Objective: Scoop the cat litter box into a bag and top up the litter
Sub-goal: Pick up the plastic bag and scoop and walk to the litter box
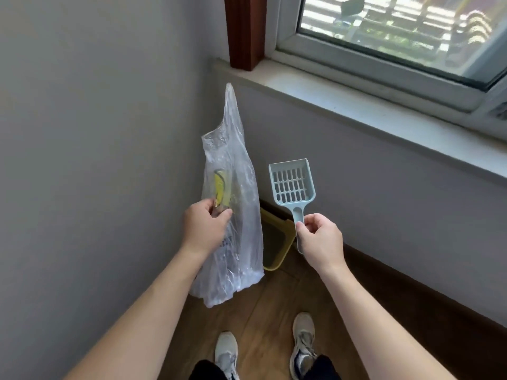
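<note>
My left hand [204, 229] grips a thin clear plastic bag [236, 187] with a yellow print; the bag hangs crumpled and one handle sticks straight up. My right hand [319, 238] pinches the handle of a pale blue slotted litter scoop [292, 185], held upright with its empty blade facing me. Between and below the two hands, a yellow litter box [277, 242] sits on the floor in the corner, mostly hidden behind the bag and my right hand. Its contents are not visible.
I stand on a wooden floor [271, 305] in a corner, grey wall [96, 133] to the left. A white window sill [356, 105] runs along the right wall above a dark skirting board [411, 292]. My two shoes [301, 344] are at the bottom.
</note>
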`<action>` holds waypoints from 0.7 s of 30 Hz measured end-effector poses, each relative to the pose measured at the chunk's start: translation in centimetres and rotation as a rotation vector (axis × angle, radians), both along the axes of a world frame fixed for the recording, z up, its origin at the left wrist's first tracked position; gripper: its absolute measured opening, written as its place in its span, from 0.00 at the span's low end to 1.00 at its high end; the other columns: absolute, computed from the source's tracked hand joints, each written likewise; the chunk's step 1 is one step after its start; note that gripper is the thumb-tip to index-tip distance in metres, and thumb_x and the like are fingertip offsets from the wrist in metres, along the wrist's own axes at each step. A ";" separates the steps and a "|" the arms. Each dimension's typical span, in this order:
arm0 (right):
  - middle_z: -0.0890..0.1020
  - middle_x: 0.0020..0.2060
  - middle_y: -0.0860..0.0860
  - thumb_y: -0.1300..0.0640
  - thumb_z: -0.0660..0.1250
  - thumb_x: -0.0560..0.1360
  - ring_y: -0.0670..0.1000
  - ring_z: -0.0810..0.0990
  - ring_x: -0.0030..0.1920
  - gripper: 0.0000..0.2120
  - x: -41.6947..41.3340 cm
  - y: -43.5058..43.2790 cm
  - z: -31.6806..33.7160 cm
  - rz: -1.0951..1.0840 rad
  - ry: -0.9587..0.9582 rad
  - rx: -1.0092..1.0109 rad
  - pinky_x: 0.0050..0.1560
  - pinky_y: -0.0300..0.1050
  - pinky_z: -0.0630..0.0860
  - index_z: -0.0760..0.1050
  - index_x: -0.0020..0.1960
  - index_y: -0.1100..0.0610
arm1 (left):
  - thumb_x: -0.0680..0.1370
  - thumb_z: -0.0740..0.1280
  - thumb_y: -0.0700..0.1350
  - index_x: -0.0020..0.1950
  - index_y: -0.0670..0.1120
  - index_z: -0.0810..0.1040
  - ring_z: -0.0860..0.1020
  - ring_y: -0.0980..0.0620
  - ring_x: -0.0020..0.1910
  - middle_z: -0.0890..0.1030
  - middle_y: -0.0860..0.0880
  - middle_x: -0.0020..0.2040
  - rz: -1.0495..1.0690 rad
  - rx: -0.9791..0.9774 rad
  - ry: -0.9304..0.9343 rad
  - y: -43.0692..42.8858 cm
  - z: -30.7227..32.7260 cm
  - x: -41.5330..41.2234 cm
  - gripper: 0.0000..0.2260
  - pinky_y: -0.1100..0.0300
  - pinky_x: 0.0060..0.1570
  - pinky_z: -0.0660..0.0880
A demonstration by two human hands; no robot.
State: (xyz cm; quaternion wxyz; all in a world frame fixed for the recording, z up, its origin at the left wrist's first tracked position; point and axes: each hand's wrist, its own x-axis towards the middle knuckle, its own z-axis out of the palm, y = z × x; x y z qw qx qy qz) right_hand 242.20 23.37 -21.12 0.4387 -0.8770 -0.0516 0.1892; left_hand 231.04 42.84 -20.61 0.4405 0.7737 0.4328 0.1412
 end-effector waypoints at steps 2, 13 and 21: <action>0.81 0.40 0.46 0.53 0.68 0.79 0.48 0.82 0.39 0.03 1.5 0.2 -1.8 0.037 0.010 -0.010 0.41 0.45 0.84 0.79 0.50 0.52 | 0.74 0.73 0.46 0.44 0.45 0.83 0.82 0.50 0.40 0.84 0.49 0.39 0.037 0.003 0.005 -0.5 -1.5 1.1 0.04 0.50 0.44 0.81; 0.80 0.36 0.48 0.53 0.67 0.79 0.49 0.80 0.36 0.03 7.5 1.6 -14.3 0.180 0.041 -0.067 0.37 0.42 0.80 0.77 0.47 0.51 | 0.75 0.72 0.44 0.44 0.50 0.82 0.81 0.58 0.41 0.83 0.56 0.40 0.205 -0.041 0.012 -1.7 -13.5 4.1 0.01 0.65 0.37 0.75; 0.80 0.36 0.51 0.54 0.66 0.80 0.51 0.79 0.37 0.07 6.1 4.1 -33.0 0.165 0.051 -0.041 0.34 0.43 0.74 0.76 0.43 0.51 | 0.74 0.73 0.44 0.44 0.46 0.82 0.81 0.59 0.39 0.83 0.55 0.39 0.208 0.014 0.000 0.2 -32.3 3.7 0.02 0.62 0.39 0.76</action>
